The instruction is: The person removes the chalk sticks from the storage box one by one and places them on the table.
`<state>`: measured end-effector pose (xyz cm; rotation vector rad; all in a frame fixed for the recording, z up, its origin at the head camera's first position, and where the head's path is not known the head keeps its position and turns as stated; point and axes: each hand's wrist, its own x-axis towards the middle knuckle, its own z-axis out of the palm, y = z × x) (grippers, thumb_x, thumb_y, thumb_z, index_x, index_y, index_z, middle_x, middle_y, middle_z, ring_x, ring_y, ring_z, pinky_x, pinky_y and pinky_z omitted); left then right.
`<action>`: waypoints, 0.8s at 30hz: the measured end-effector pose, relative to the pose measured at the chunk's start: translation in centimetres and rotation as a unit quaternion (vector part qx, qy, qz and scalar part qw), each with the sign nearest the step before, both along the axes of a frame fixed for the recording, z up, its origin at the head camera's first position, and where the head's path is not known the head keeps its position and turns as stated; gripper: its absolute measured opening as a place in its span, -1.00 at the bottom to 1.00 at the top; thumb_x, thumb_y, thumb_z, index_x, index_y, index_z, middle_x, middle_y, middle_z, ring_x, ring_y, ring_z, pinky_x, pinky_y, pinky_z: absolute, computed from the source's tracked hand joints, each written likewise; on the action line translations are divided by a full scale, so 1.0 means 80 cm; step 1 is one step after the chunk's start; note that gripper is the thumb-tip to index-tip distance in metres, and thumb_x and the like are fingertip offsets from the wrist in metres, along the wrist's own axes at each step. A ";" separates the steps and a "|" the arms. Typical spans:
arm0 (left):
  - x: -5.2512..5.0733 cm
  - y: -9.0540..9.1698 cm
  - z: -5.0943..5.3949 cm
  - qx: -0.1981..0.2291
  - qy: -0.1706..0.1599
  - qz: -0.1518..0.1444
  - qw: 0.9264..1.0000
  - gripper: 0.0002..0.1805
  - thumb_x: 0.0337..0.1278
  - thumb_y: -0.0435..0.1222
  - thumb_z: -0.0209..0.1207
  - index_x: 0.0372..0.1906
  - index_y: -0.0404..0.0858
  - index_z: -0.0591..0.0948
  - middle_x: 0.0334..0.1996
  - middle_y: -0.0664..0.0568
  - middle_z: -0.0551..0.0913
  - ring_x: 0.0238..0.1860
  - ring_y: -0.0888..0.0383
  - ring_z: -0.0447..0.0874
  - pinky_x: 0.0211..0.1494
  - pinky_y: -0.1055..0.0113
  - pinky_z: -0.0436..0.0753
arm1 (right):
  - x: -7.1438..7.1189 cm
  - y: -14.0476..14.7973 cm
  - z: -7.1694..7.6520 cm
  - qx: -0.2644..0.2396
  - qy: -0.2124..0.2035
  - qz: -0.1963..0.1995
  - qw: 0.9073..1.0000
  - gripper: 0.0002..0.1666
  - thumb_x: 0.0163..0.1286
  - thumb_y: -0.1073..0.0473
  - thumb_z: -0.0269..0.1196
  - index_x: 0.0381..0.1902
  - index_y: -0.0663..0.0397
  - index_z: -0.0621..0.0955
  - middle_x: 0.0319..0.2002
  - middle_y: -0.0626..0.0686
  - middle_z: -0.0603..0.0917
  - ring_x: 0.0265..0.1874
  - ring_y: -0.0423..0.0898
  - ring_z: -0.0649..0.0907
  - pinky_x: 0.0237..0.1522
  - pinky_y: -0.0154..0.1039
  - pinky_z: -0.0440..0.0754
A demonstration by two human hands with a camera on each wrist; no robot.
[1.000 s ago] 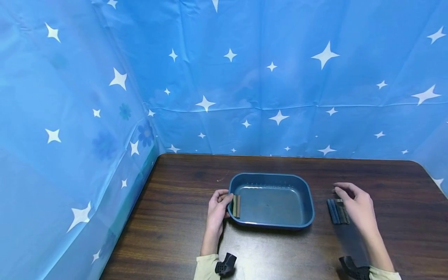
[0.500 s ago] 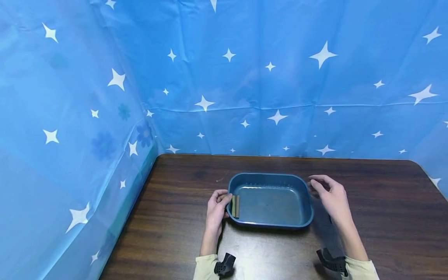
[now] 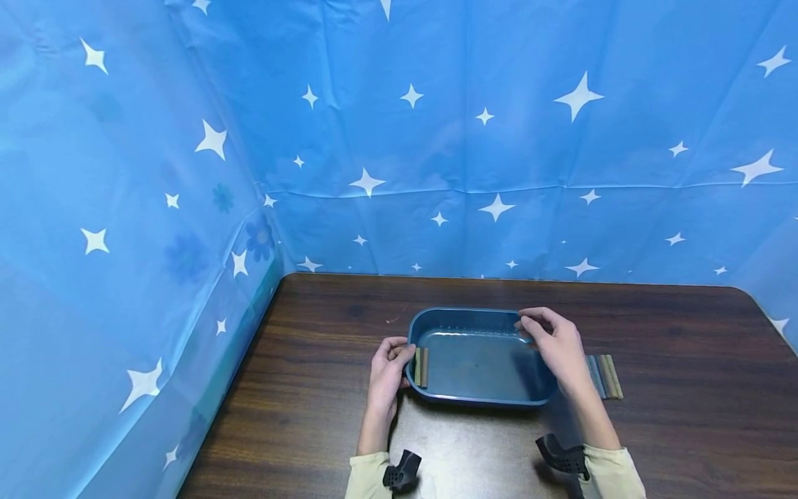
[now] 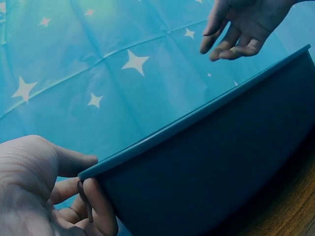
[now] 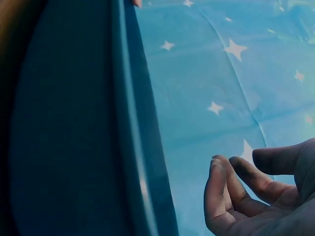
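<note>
1. From my feed, the left hand [image 3: 386, 367] grips the left rim of the blue tub [image 3: 476, 400], which sits mid-table.
2. The right hand [image 3: 555, 343] hovers over the tub's right end, thumb and fingers apart, and I see nothing held in it.
3. Two short sticks [image 3: 424, 367], one greenish and one brown, lie side by side inside the tub along its left wall.
4. More sticks [image 3: 605, 376], bluish and olive, lie on the table just right of the tub, partly behind the right forearm; I can't count them.
5. For room, I have a strip of table [image 3: 299, 388] between the tub and the far edge, and wider wood on both sides.
6. The left wrist view shows me the thumb on top of the rim and fingers below it; the head view hides most of those fingers.
7. The right wrist view shows the gap between thumb and fingertips, but neither group of sticks.
8. The tub is smooth and glossy with rounded corners, the wood dark-grained, the starry blue curtain [image 3: 499, 138] creased.
</note>
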<state>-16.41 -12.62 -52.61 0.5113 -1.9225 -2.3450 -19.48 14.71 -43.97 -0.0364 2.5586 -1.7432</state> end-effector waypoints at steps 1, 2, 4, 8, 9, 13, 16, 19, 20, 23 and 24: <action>0.001 0.000 0.000 0.001 0.002 0.000 1.000 -0.71 0.36 -0.34 0.24 0.06 -0.40 0.53 -0.35 0.11 0.58 -0.54 0.27 0.45 -0.63 0.51 0.46 | -0.001 -0.004 -0.001 0.000 0.001 0.004 1.000 -0.61 0.66 0.16 0.08 0.22 0.35 0.59 0.00 0.32 0.72 -0.05 0.13 0.71 -0.14 -0.20 0.73; 0.001 0.000 0.000 0.002 0.001 0.001 1.000 -0.72 0.36 -0.34 0.24 0.06 -0.39 0.53 -0.35 0.11 0.58 -0.54 0.27 0.46 -0.63 0.51 0.46 | -0.001 -0.008 -0.003 -0.001 0.000 0.007 1.000 -0.61 0.66 0.17 0.08 0.21 0.35 0.59 -0.01 0.33 0.72 -0.04 0.16 0.70 -0.12 -0.17 0.73; 0.000 0.000 0.000 0.003 0.001 0.001 1.000 -0.72 0.36 -0.34 0.24 0.06 -0.39 0.53 -0.35 0.11 0.58 -0.53 0.27 0.46 -0.63 0.51 0.46 | -0.002 -0.016 -0.006 -0.007 -0.002 0.014 1.000 -0.62 0.65 0.19 0.09 0.20 0.36 0.60 -0.01 0.34 0.71 -0.03 0.19 0.70 -0.09 -0.10 0.75; 0.000 0.000 0.001 0.002 -0.001 0.001 1.000 -0.72 0.37 -0.35 0.23 0.06 -0.39 0.53 -0.33 0.10 0.58 -0.53 0.27 0.46 -0.63 0.51 0.46 | -0.005 -0.033 -0.015 -0.020 -0.005 0.032 0.999 -0.64 0.64 0.22 0.09 0.19 0.38 0.60 -0.02 0.35 0.70 -0.02 0.24 0.69 -0.06 -0.01 0.75; 0.000 0.000 0.001 0.002 0.000 0.000 1.000 -0.72 0.37 -0.35 0.23 0.06 -0.39 0.52 -0.33 0.10 0.58 -0.53 0.27 0.46 -0.63 0.51 0.46 | -0.005 -0.036 -0.017 -0.022 -0.005 0.036 0.999 -0.64 0.64 0.23 0.09 0.18 0.38 0.61 -0.03 0.34 0.70 -0.02 0.25 0.69 -0.06 -0.01 0.75; 0.001 0.000 0.002 -0.002 0.001 -0.003 1.000 -0.71 0.37 -0.34 0.24 0.07 -0.40 0.52 -0.33 0.10 0.57 -0.52 0.25 0.46 -0.63 0.51 0.46 | -0.006 -0.053 -0.026 -0.015 -0.003 0.049 0.999 -0.67 0.62 0.24 0.11 0.14 0.36 0.63 -0.09 0.30 0.72 -0.07 0.24 0.71 -0.11 -0.03 0.76; 0.001 0.000 0.003 -0.004 -0.002 -0.004 1.000 -0.70 0.37 -0.34 0.24 0.08 -0.40 0.52 -0.33 0.10 0.56 -0.52 0.25 0.45 -0.62 0.50 0.47 | -0.005 -0.067 -0.032 -0.008 0.001 0.060 0.998 -0.70 0.61 0.25 0.13 0.10 0.35 0.66 -0.14 0.28 0.73 -0.14 0.20 0.72 -0.15 0.00 0.76; 0.000 0.000 0.004 -0.004 -0.005 -0.005 1.000 -0.69 0.38 -0.33 0.23 0.09 -0.40 0.52 -0.32 0.09 0.57 -0.50 0.25 0.46 -0.62 0.50 0.47 | -0.005 -0.080 -0.037 -0.005 0.002 0.071 0.997 -0.72 0.59 0.26 0.14 0.07 0.34 0.67 -0.17 0.27 0.74 -0.18 0.20 0.72 -0.19 0.01 0.76; 0.000 0.000 0.004 -0.003 -0.006 -0.005 1.000 -0.69 0.38 -0.33 0.23 0.10 -0.41 0.52 -0.32 0.08 0.57 -0.50 0.25 0.47 -0.62 0.50 0.48 | -0.005 -0.084 -0.038 -0.003 0.004 0.075 0.997 -0.73 0.58 0.27 0.15 0.05 0.34 0.67 -0.18 0.26 0.75 -0.19 0.20 0.73 -0.22 -0.02 0.75; 0.001 0.000 0.006 0.003 -0.007 -0.005 1.000 -0.67 0.39 -0.33 0.23 0.12 -0.43 0.51 -0.31 0.06 0.59 -0.48 0.25 0.49 -0.61 0.50 0.49 | -0.004 -0.096 -0.041 -0.002 0.004 0.083 0.996 -0.75 0.56 0.29 0.17 0.02 0.35 0.68 -0.21 0.25 0.75 -0.20 0.21 0.73 -0.29 -0.12 0.71; 0.001 0.000 0.006 0.005 -0.007 -0.006 1.000 -0.67 0.39 -0.33 0.24 0.12 -0.43 0.51 -0.31 0.06 0.60 -0.48 0.25 0.50 -0.61 0.50 0.49 | -0.004 -0.100 -0.042 -0.002 0.005 0.086 0.996 -0.75 0.55 0.29 0.18 0.02 0.35 0.68 -0.22 0.24 0.75 -0.20 0.21 0.74 -0.31 -0.15 0.68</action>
